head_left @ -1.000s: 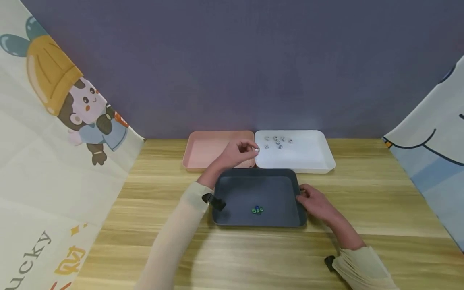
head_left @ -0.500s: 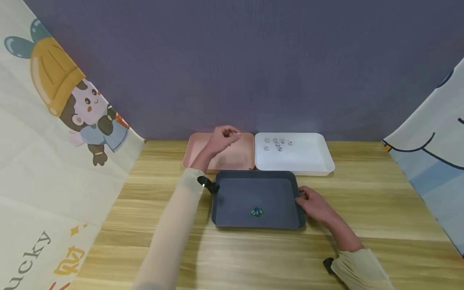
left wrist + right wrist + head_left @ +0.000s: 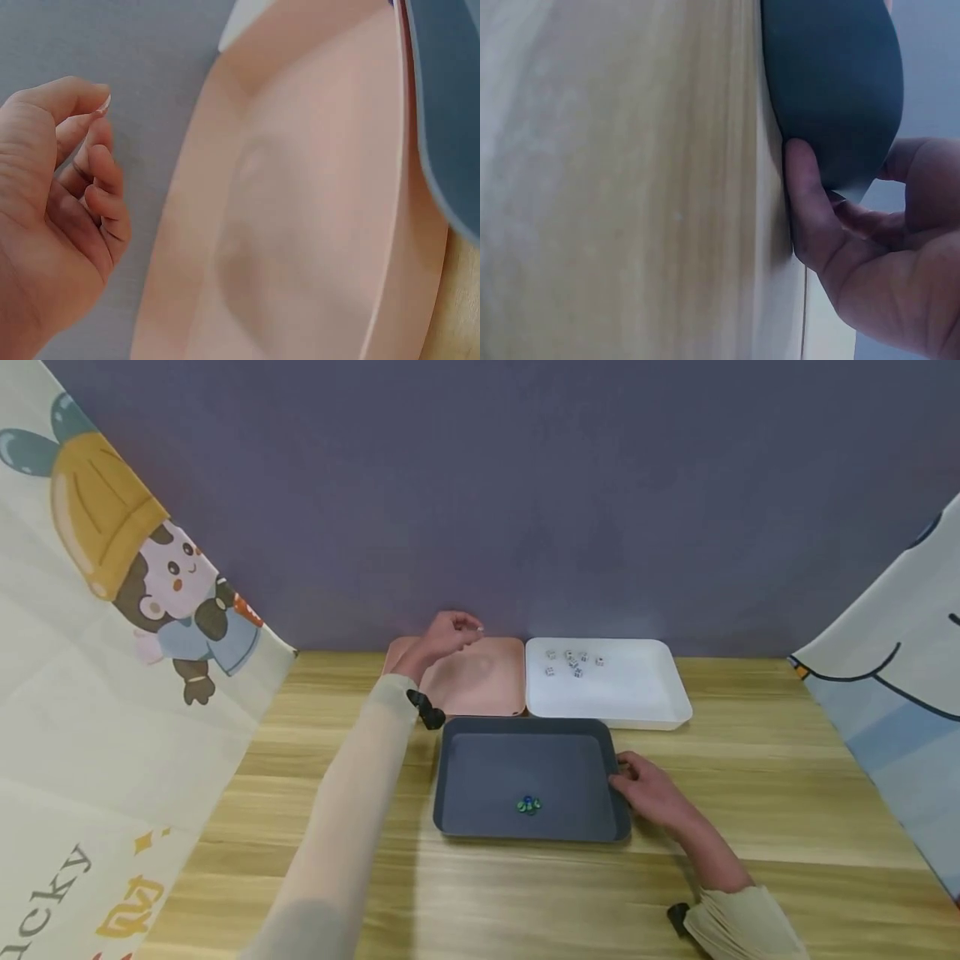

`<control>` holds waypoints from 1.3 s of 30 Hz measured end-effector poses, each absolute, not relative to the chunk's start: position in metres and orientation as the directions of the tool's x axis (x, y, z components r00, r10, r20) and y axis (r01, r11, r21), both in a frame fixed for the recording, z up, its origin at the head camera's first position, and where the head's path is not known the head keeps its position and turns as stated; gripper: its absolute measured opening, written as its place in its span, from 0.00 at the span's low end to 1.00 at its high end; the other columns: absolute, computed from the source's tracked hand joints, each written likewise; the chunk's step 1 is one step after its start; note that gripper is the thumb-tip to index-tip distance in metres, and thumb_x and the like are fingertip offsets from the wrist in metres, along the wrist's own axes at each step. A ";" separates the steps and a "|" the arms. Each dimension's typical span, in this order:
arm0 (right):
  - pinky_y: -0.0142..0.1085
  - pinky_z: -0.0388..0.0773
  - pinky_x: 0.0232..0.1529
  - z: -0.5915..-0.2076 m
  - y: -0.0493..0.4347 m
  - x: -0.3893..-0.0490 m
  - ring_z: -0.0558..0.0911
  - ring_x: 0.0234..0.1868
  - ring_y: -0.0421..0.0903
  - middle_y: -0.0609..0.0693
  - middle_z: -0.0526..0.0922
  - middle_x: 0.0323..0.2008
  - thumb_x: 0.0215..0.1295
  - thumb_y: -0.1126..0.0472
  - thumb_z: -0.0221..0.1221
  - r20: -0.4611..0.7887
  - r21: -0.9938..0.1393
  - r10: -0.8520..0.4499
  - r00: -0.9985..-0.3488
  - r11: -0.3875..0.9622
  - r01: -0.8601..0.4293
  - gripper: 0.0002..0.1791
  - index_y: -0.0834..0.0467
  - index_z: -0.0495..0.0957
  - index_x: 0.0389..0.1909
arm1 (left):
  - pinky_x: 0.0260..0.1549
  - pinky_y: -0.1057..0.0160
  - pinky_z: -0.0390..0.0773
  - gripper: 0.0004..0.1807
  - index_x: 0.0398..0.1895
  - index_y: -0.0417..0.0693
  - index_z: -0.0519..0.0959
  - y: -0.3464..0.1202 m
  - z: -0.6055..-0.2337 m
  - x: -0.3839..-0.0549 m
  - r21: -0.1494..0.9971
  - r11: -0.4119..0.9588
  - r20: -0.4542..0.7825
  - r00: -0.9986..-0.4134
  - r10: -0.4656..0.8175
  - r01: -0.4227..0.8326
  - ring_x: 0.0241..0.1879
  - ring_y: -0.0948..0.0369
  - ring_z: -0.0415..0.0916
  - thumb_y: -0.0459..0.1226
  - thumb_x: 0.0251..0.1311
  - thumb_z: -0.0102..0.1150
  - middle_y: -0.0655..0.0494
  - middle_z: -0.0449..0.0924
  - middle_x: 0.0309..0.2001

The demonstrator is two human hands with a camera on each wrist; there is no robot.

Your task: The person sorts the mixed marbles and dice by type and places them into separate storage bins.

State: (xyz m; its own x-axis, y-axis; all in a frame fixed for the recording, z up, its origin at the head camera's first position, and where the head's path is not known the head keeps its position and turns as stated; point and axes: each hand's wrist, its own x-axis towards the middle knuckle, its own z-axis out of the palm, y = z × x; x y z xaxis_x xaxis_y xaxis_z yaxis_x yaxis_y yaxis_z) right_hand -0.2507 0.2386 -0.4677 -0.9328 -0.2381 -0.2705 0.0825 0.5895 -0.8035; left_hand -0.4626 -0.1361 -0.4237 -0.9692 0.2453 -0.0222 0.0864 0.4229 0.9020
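Over the back of the pink tray (image 3: pixel 487 677) my left hand (image 3: pixel 442 639) pinches a small white die (image 3: pixel 104 106) between thumb and fingertips; only a sliver of it shows in the left wrist view. Nearest me lies a dark grey tray (image 3: pixel 517 768) holding several green and blue glass marbles (image 3: pixel 528 806). My right hand (image 3: pixel 651 789) grips that tray's right side, and in the right wrist view its fingers (image 3: pixel 806 180) curl against the outer wall. Several white dice (image 3: pixel 573 663) lie in the left part of the white tray (image 3: pixel 637 693).
Pink and white trays stand side by side at the back, against a dark grey-blue upright cloth (image 3: pixel 525 502). Wood-grain tabletop (image 3: pixel 750 760) shows on both sides and in front. Printed cloths (image 3: pixel 112 710) hang at left and right.
My left hand has moved left and back, from beside the white tray to the rear of the pink tray, with the die between its fingertips. My right hand still grips the grey tray.
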 end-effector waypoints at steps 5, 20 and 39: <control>0.42 0.74 0.26 -0.466 0.240 -0.252 0.76 0.25 0.49 0.59 0.78 0.39 0.71 0.63 0.52 -0.274 -0.803 -0.232 -0.933 0.589 0.089 0.24 0.69 0.64 0.63 | 0.48 0.41 0.71 0.15 0.51 0.45 0.80 -0.137 -0.431 -0.468 0.917 0.399 -0.081 -0.970 0.231 0.018 0.48 0.39 0.71 0.42 0.66 0.60 0.48 0.76 0.48; 0.42 0.73 0.27 -0.464 0.238 -0.251 0.76 0.25 0.49 0.58 0.77 0.39 0.72 0.62 0.51 -0.291 -0.797 -0.240 -0.926 0.597 0.096 0.25 0.69 0.62 0.65 | 0.37 0.54 0.75 0.17 0.54 0.37 0.79 -0.143 -0.447 -0.470 0.909 0.415 -0.140 -0.968 0.207 -0.043 0.40 0.49 0.73 0.37 0.67 0.58 0.50 0.79 0.43; 0.41 0.73 0.27 -0.462 0.238 -0.249 0.75 0.23 0.49 0.57 0.77 0.36 0.71 0.63 0.51 -0.274 -0.796 -0.263 -0.925 0.602 0.065 0.24 0.71 0.63 0.64 | 0.36 0.62 0.76 0.10 0.47 0.47 0.82 -0.110 -0.400 -0.348 0.651 0.592 -0.011 -0.774 0.634 0.475 0.35 0.61 0.77 0.38 0.68 0.56 0.59 0.80 0.38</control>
